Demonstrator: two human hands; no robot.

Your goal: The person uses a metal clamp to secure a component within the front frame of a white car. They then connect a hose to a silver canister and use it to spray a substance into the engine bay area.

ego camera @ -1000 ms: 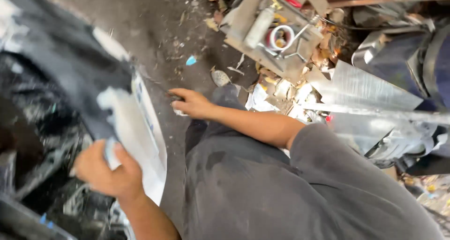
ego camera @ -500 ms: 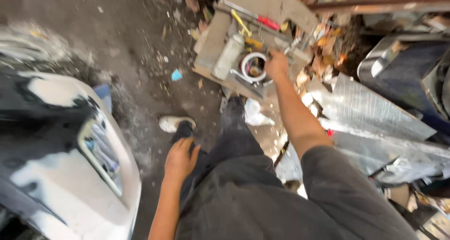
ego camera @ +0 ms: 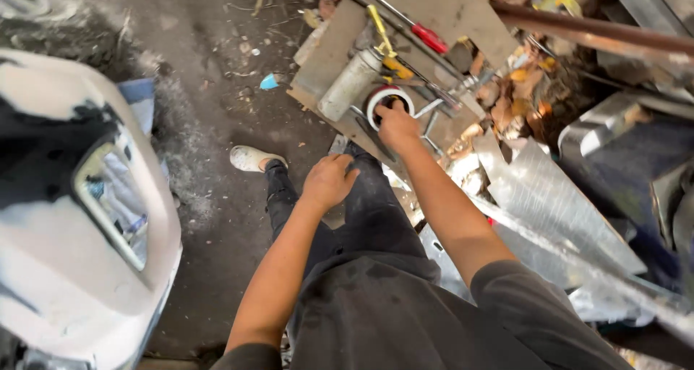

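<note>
Since half a second earlier, little had shifted: the right hand [ego camera: 396, 123] had stayed over the round white tin with a red rim [ego camera: 387, 102], and the left hand [ego camera: 329, 182] had slid a little further along the dark trouser leg [ego camera: 369, 204].

The right fingers were bent down over the tin's open mouth, their tips touching its rim or reaching inside; whether they had closed on anything could not be told, since the back of the hand hid them. The tin sat directly under those fingertips, on a flat brown board [ego camera: 340, 45] strewn with tools. Just beyond the fingertips lay a grey cylindrical spray can [ego camera: 350, 85] and a yellow-handled tool [ego camera: 383, 41]; further off was a red-handled screwdriver [ego camera: 429, 37].

The left fingers were loosely curled, knuckles up, resting on the thigh and holding nothing visible.

As a judgement, the reach to the tin was done, while lifting it or drawing something out was not yet done. A white and black car body panel [ego camera: 79, 218] stood well apart from the left fingers, untouched.
</note>
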